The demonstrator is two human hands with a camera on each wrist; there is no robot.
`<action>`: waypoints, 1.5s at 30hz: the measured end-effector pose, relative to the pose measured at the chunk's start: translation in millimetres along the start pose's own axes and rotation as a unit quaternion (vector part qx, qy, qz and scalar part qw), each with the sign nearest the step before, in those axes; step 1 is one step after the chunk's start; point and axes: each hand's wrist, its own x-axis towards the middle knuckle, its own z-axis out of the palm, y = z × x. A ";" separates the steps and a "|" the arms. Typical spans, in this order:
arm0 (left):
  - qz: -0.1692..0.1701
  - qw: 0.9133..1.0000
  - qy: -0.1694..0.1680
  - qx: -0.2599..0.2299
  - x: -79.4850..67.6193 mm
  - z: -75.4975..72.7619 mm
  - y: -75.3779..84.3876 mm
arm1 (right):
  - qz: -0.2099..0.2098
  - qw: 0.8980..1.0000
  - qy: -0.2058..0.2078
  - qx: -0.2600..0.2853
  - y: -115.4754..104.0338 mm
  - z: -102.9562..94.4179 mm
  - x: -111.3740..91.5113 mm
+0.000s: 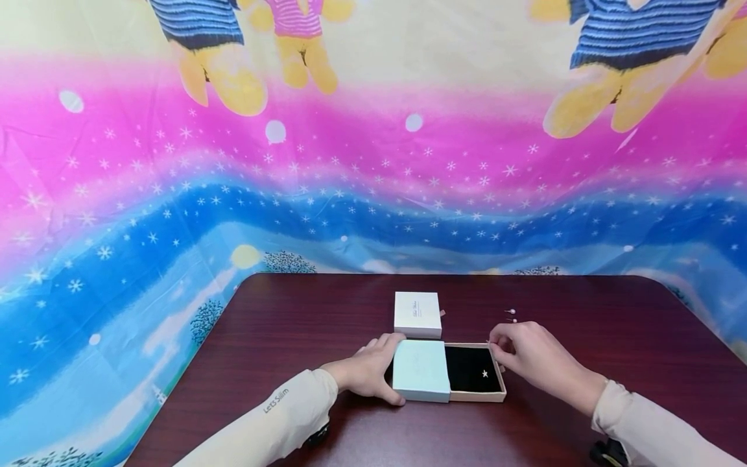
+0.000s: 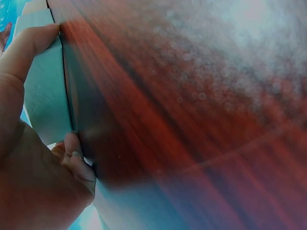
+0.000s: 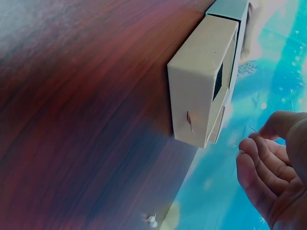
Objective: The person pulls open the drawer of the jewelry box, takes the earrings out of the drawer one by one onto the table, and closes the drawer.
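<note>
A pale mint box (image 1: 421, 370) has its drawer (image 1: 477, 397) pulled out to the right, lined with a black pad (image 1: 467, 368). One star-shaped stud (image 1: 485, 374) sits on that pad. My left hand (image 1: 371, 371) grips the box's sleeve at its left end; in the left wrist view the thumb (image 2: 41, 38) presses one edge and the fingers lie at the opposite one. Over the drawer's far right corner, my right hand (image 1: 531, 353) pinches a small earring, whose thin post (image 3: 253, 129) shows at the fingertips; the rest is hidden.
Behind the mint box stands a white box (image 1: 417, 314) with dark print and a small ribbon tab (image 1: 443, 312). Two pearl earrings (image 1: 511, 312) lie on the dark red table (image 1: 315, 305) beyond my right hand. A printed cloth (image 1: 373, 143) hangs behind the table.
</note>
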 end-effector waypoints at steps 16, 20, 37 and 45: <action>0.001 1.000 -0.001 0.002 0.4 0.0 -2.6 | 0.043 0.999 0.019 0.011 16.0 -7.5 -4.8; 0.000 1.000 -0.002 0.001 0.3 -0.1 -2.8 | 0.052 0.998 0.021 0.013 20.7 -7.6 -6.9; 0.004 1.000 -0.002 -0.001 0.9 0.9 -1.9 | 0.147 0.987 -0.021 0.061 42.4 -11.2 -18.2; 0.004 1.000 0.000 0.000 0.4 0.6 -1.8 | 0.188 0.976 -0.046 0.100 49.2 -8.7 -21.7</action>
